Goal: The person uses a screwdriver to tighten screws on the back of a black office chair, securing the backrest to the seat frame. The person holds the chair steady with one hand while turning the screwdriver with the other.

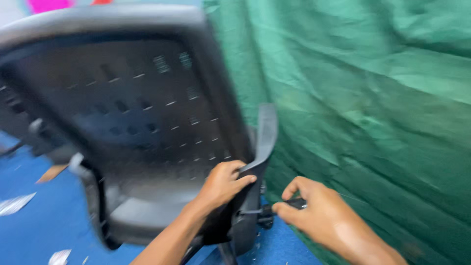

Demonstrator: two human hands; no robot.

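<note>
A black office chair [122,113] with a perforated mesh backrest fills the left and middle of the view, blurred by motion. My left hand [223,184] grips the rear edge of the chair's right armrest [265,132]. My right hand [316,213] is closed on a small dark tool [289,203] whose thin shaft points left into a black knob or bolt [265,213] on the side of the armrest's support. The tool's tip is hidden against the chair.
A wrinkled green cloth [368,98] hangs as a backdrop across the right side. Blue floor [44,221] lies below, with scraps of clear plastic wrap [14,203] and a brown cardboard piece [51,172] at the left.
</note>
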